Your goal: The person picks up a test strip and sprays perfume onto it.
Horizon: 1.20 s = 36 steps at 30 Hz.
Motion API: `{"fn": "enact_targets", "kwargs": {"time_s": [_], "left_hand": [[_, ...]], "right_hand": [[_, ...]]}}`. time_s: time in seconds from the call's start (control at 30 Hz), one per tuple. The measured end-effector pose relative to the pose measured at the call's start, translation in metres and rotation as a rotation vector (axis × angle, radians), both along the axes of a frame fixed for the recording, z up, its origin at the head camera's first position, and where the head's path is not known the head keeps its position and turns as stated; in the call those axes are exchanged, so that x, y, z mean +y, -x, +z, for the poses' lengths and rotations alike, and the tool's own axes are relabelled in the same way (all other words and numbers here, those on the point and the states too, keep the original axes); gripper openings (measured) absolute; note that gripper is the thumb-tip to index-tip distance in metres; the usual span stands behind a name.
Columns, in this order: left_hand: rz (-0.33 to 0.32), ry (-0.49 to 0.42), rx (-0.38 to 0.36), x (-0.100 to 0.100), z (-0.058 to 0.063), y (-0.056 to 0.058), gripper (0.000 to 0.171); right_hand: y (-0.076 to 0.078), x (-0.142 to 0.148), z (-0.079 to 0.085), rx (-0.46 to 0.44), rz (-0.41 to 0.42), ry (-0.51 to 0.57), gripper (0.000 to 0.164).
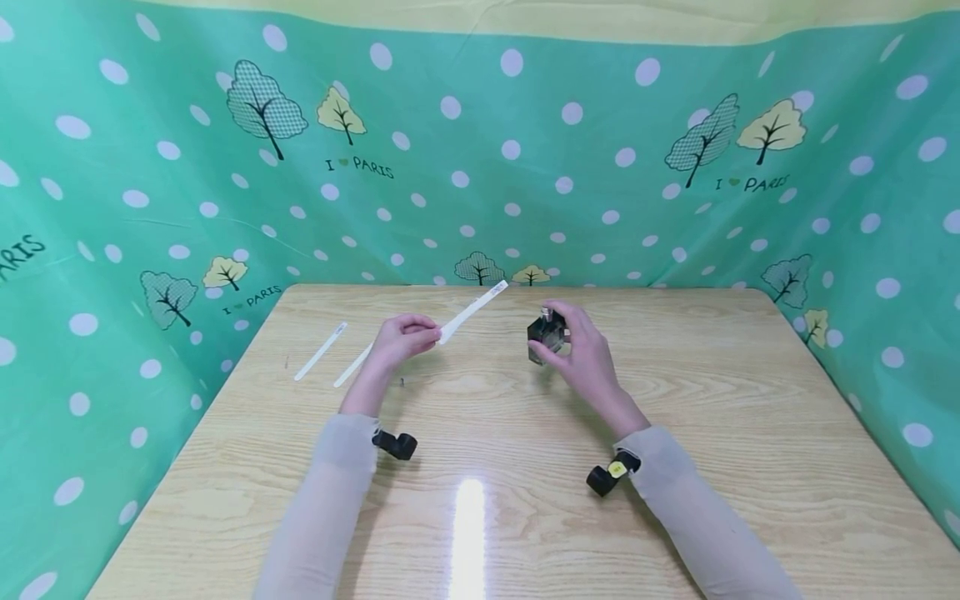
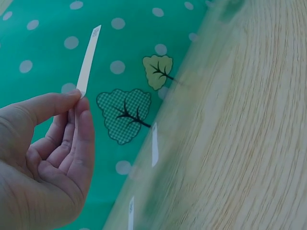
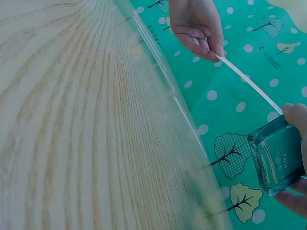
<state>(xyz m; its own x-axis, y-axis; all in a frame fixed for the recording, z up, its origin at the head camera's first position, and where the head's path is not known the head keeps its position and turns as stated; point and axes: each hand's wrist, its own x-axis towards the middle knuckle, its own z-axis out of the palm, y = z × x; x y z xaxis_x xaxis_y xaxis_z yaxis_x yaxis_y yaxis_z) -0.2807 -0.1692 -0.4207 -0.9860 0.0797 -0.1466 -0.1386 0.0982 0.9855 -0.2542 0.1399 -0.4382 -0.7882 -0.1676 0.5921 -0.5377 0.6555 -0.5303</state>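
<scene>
**Paper strip in left hand, glass perfume bottle in right, held apart above a wooden bench**

The left hand (image 1: 405, 340) pinches one end of a flat, narrow white paper strip (image 1: 472, 312) between thumb and forefinger; the remaining fingers curl loosely below. The strip slants up and to the right, its free end bearing a small dark print and lying between the hands, clear of the bottle.

The right hand (image 1: 588, 354) grips a dark, translucent perfume bottle (image 1: 552, 335), fingers and thumb around its sides. The glass is thick-walled, angular and glossy; the neck is metallic and uppermost.

The bench (image 1: 712, 400) has a pale, streaked wood grain and carries a bright glare streak (image 1: 468, 542). Two further strips lie at its left: an outer strip (image 1: 321, 351) and an inner strip (image 1: 352, 367), the latter partly covered by the left hand. Behind hangs a green cloth (image 1: 420, 100) printed with pale dots and trees. Black wrist cameras (image 1: 397, 445) project from pale sleeves (image 1: 318, 500).

"Paris" is legible on the glass in the right wrist view; smaller lettering is not. There the bottle is partly hidden by the fingers. A tiny dark item (image 1: 401, 382) beside the left wrist cannot be identified.
</scene>
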Motion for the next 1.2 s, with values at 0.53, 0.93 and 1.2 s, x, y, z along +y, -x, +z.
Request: {"fn": "enact_targets", "kwargs": {"time_s": [0.53, 0.93, 1.2], "left_hand": [[-0.061, 0.023, 0.007, 0.016, -0.001, -0.004, 0.026], [-0.098, 0.031, 0.01, 0.028, 0.0, -0.006, 0.022], [-0.117, 0.033, 0.036, 0.035, 0.002, -0.007, 0.019]], "right_hand": [[0.0, 0.0, -0.002, 0.018, -0.011, -0.003, 0.066], [0.0, 0.001, -0.001, 0.022, -0.025, -0.002, 0.065], [0.0, 0.002, -0.002, 0.033, -0.032, -0.001, 0.066]]}}
